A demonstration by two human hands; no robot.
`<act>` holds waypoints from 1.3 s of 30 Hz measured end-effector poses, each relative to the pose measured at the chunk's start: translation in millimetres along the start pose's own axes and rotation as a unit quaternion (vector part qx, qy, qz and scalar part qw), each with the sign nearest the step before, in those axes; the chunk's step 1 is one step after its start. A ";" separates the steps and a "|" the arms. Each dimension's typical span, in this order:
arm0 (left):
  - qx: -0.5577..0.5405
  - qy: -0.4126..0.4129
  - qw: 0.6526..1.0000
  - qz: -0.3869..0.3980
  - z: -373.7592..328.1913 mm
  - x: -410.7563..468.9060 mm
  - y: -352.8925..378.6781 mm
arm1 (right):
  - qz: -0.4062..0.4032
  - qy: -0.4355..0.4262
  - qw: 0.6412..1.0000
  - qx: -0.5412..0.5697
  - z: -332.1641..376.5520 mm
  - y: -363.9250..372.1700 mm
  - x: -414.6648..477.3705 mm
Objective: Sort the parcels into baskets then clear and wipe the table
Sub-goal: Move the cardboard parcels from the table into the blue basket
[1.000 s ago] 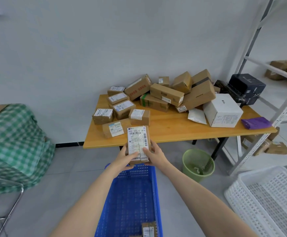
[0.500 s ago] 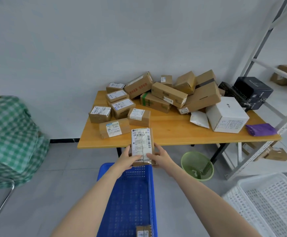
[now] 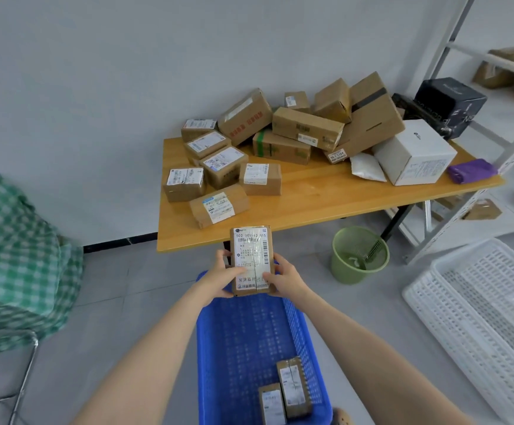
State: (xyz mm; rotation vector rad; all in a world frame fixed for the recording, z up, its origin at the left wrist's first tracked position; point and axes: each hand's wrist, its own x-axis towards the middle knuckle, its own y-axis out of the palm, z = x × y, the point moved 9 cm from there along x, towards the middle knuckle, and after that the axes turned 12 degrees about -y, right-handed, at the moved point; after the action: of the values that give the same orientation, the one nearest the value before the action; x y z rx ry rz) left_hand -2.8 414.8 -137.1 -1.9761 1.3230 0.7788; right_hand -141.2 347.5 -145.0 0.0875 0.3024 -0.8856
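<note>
Both hands held one brown parcel (image 3: 252, 259) between them, the left hand (image 3: 221, 278) gripping its left edge and the right hand (image 3: 284, 279) its right edge, fingers curled round the sides with the white shipping label facing up. The parcel was in the air above the far end of a blue basket (image 3: 243, 338) on the floor, just in front of the near edge of the table (image 3: 320, 197). Two small labelled parcels (image 3: 294, 391) lay side by side at the near end of that basket. On the table sat a heap of brown boxes (image 3: 308, 128), a white box (image 3: 415, 151), a white padded bag (image 3: 367, 167) and a purple cloth (image 3: 472, 170) near its right end. A white basket (image 3: 479, 317) stood on the floor to the right, a green bin (image 3: 360, 254) beside the table leg, and a green checked cloth (image 3: 13, 250) lay at the left.
</note>
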 end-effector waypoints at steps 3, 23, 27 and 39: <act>0.000 -0.017 1.000 0.000 19.0 1.0 -5.9 | -0.005 0.016 1.000 -0.010 -15.1 11.6 -1.2; -0.020 -0.138 0.989 0.042 203.0 54.7 21.0 | -0.036 0.136 0.990 0.007 -194.2 55.7 -34.2; 0.043 -0.146 0.987 0.056 229.8 65.8 17.7 | -0.083 0.148 0.984 0.058 -231.2 67.9 -44.8; 0.002 -0.190 0.981 0.039 320.0 114.5 56.9 | 0.005 0.191 0.982 0.014 -334.2 73.0 -46.9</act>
State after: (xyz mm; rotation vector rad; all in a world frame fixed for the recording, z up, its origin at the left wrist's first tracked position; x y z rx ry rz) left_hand -60.2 578.5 -434.8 -1.6724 1.1729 1.1243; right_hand -187.3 495.5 -453.5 0.2860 0.6469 -0.8614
